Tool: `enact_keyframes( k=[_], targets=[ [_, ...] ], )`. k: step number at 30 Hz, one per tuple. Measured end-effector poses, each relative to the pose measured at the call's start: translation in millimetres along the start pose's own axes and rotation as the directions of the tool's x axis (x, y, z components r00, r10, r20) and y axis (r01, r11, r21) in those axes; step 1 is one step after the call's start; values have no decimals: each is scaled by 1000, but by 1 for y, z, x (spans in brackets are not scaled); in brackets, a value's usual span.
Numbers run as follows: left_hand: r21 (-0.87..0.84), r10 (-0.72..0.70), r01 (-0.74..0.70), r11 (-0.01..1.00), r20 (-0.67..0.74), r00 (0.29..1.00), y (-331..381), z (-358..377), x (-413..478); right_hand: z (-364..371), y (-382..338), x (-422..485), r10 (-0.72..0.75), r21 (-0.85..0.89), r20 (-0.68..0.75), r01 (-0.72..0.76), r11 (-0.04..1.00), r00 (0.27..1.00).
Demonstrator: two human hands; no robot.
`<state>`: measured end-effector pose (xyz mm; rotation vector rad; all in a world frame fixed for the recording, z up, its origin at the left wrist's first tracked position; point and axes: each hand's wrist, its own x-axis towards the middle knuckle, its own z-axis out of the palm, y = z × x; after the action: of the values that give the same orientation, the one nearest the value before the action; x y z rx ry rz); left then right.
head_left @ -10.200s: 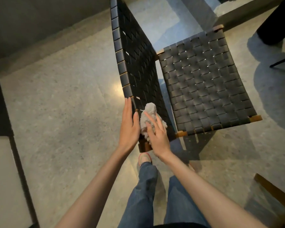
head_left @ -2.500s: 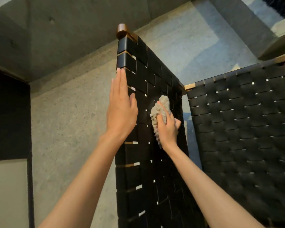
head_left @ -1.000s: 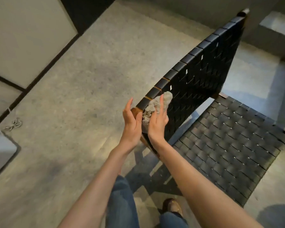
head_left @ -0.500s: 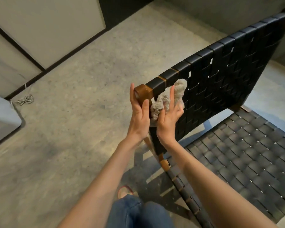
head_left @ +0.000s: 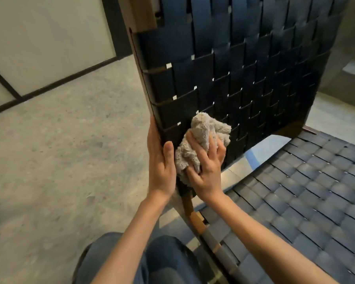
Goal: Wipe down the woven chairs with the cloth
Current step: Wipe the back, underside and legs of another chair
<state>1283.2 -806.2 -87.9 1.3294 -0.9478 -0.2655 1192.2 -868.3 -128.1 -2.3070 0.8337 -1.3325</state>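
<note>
Woven chair (head_left: 254,111): close up, filling the upper middle and right of the view; dark flat straps interlaced, with small light gaps between them.
Backrest (head_left: 244,58): standing upright with its front face toward the camera, left edge running down to the hands, top cut off by the picture.
Seat (head_left: 316,191): spreading out low on the right, same strap weave, looking greyer in the light; open gap between it and the bottom of the backrest.
Wooden frame (head_left: 143,15): brown post along the left edge of the backrest, wrapped by the strap ends; more brown wood at the joint below the hands.
Cloth (head_left: 205,130): pale grey, fluffy, bunched into a wad; pressed against the front of the backrest at its lower left corner, just beside the frame edge.
Right hand (head_left: 205,167): gripping the cloth, fingers curled over the wad, thumb spread out below it, back of the hand to the camera.
Left hand (head_left: 161,160): unclenched, fingers straight and laid up along the outer side of the backrest edge, thumb resting on the front of the weave just beside the cloth.
Floor (head_left: 59,150): speckled grey, left of the chair.
Wall panels (head_left: 39,37): pale, with dark strips between and beneath, top left.
Jeans (head_left: 166,261): blue, at the bottom edge under the forearms.
</note>
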Motion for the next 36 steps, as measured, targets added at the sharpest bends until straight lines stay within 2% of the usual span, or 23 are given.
enact_keyframes(
  k=[4,8,10,13,16,18,20,22,25,26,28,31,32,34,36],
  targets=[
    [47,-49,51,998,-49,998,-27,18,-40,12,25,-50,-89,9,-11,89,996,996],
    [111,-27,44,993,-147,989,-31,30,-54,5,54,-65,-241,-103,68,247,964,968],
    [111,-27,43,993,-147,989,-28,29,-50,-1,70,-59,-268,-163,78,278,947,960],
    [238,20,12,971,-131,991,-28,27,-49,-11,92,-39,-136,-231,6,134,964,991],
    [474,127,-55,879,-121,984,-23,28,-51,-20,102,-14,166,-115,-30,-169,979,986],
    [639,208,-123,759,-59,976,-18,26,-49,-18,95,-8,314,-18,-50,-315,949,948],
    [827,297,-245,506,100,950,-16,22,-49,-11,82,-16,325,4,-56,-325,946,944],
    [903,262,-364,226,304,916,-16,22,-49,-5,72,-37,178,-84,-36,-181,980,983],
    [914,167,-405,-39,405,899,-14,26,-48,-6,78,-64,-8,-155,36,14,988,999],
    [911,162,-403,-93,413,896,-12,29,-46,-7,82,-69,-19,-153,52,27,988,998],
    [899,153,-418,-133,435,887,-9,35,-41,-7,89,-74,10,-139,61,-1,990,998],
    [867,125,-462,-189,488,864,-11,44,-34,-4,94,-65,167,-96,0,-166,982,986],
    [852,114,-480,-209,509,853,-12,47,-31,-4,96,-55,261,-49,-43,-263,964,964],
    [827,108,-515,-226,547,830,-15,55,-25,-8,105,-27,462,95,-137,-453,887,876],
    [795,110,-554,-247,591,799,-16,64,-19,-20,123,3,592,184,-170,-564,805,788]
  ],
)
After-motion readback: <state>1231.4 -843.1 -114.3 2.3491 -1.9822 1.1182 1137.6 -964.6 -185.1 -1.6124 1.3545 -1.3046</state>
